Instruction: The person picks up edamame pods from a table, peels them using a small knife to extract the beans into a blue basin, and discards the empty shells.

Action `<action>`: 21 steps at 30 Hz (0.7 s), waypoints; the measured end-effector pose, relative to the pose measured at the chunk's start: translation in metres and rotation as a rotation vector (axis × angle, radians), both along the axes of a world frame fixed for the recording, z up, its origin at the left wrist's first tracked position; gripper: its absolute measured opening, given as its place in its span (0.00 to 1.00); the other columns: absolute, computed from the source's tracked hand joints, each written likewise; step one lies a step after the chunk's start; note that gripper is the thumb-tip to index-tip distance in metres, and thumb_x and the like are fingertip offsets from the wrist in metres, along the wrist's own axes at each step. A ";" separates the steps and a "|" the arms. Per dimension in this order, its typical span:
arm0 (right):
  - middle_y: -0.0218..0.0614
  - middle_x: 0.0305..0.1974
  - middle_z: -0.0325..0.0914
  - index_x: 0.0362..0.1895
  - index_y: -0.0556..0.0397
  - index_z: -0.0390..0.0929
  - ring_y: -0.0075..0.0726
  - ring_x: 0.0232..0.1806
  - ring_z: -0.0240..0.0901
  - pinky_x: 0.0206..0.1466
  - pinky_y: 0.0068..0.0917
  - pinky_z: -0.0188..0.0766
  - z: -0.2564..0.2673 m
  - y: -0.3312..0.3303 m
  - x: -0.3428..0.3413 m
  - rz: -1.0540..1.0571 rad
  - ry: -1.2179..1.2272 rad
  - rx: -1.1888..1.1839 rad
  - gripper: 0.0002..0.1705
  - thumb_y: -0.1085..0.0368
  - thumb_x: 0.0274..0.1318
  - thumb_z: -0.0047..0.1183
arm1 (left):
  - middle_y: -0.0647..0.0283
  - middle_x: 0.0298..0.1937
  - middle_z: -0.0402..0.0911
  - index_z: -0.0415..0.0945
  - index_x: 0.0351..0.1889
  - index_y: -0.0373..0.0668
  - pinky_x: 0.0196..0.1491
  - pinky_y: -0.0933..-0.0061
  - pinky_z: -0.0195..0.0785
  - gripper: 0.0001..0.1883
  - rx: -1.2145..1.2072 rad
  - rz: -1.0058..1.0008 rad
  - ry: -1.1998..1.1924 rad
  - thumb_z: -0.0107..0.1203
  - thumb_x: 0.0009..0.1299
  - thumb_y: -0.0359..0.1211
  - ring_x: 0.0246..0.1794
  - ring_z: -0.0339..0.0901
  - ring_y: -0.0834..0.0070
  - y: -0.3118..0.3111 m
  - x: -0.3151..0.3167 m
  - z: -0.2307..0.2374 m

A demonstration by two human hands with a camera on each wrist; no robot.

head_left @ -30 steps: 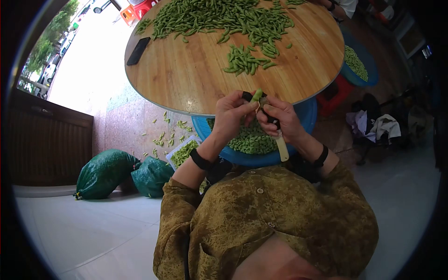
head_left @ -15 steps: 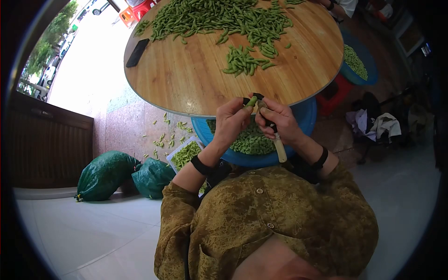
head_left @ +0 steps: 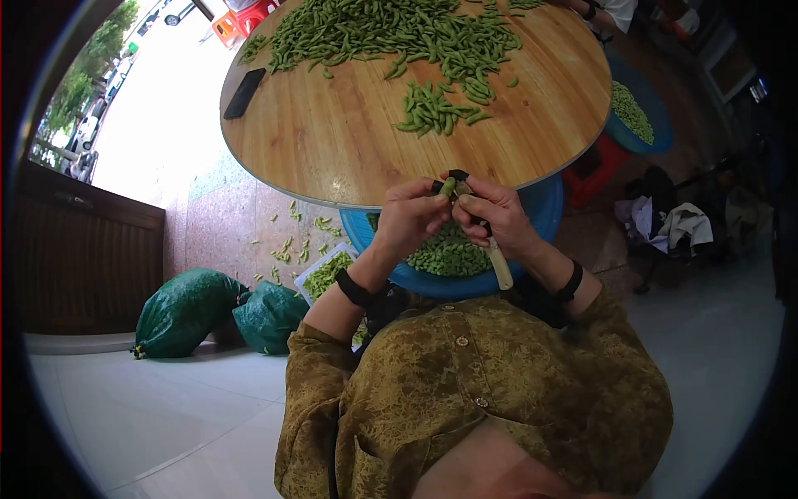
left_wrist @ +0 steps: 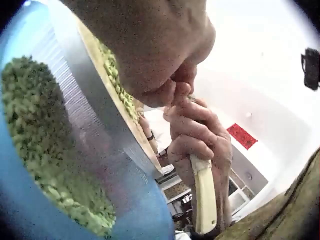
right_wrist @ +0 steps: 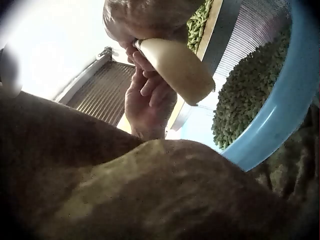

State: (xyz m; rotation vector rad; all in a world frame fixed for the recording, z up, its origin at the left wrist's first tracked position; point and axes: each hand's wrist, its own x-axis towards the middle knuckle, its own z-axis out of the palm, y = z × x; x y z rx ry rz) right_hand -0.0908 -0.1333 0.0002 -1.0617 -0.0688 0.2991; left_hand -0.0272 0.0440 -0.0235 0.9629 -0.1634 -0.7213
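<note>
In the head view my left hand (head_left: pixel 407 214) pinches a green bean pod (head_left: pixel 449 185) between thumb and index finger. My right hand (head_left: pixel 501 212) grips a knife by its cream handle (head_left: pixel 501 270), which sticks out below the fist toward my body. Its thumb meets the pod, and the fingertips of both hands come together there. Dark wraps show on the index fingers. The left wrist view shows the knife handle (left_wrist: pixel 204 200) under the curled right fingers. Below the hands sits a blue basin (head_left: pixel 544 220) of shelled beans (head_left: pixel 449 254).
A round wooden table (head_left: pixel 332 141) bears a large heap of pods (head_left: pixel 391 33), a smaller pile (head_left: pixel 432 108) and a black phone (head_left: pixel 245 93). To the left are green sacks (head_left: pixel 187 312), a white crate of pods (head_left: pixel 324 274) and scattered pods. Another basin (head_left: pixel 657 137) stands right.
The pod, standing upright above the fingers a second ago, now sits lower between the fingertips. The right thumb and knife have shifted slightly toward the left hand.
</note>
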 end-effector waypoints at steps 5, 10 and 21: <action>0.29 0.28 0.69 0.51 0.54 0.70 0.16 0.16 0.58 0.14 0.13 0.56 -0.006 -0.010 0.004 0.162 0.136 0.248 0.13 0.65 0.68 0.39 | 0.60 0.27 0.76 0.73 0.44 0.35 0.17 0.83 0.57 0.08 -0.358 -0.281 0.268 0.50 0.70 0.30 0.15 0.64 0.80 0.006 0.007 -0.012; 0.29 0.29 0.69 0.48 0.52 0.69 0.15 0.16 0.57 0.14 0.11 0.56 -0.022 -0.015 0.007 0.342 0.186 0.518 0.10 0.64 0.69 0.38 | 0.60 0.28 0.76 0.71 0.45 0.36 0.16 0.82 0.57 0.09 -0.580 -0.416 0.408 0.48 0.71 0.31 0.15 0.65 0.79 0.002 0.004 -0.016; 0.30 0.28 0.70 0.48 0.49 0.69 0.15 0.17 0.58 0.13 0.11 0.55 -0.009 -0.002 0.004 0.082 0.372 0.442 0.09 0.63 0.67 0.43 | 0.57 0.24 0.76 0.73 0.36 0.34 0.23 0.69 0.67 0.09 0.681 0.385 -1.448 0.59 0.63 0.28 0.20 0.76 0.73 0.002 0.001 0.011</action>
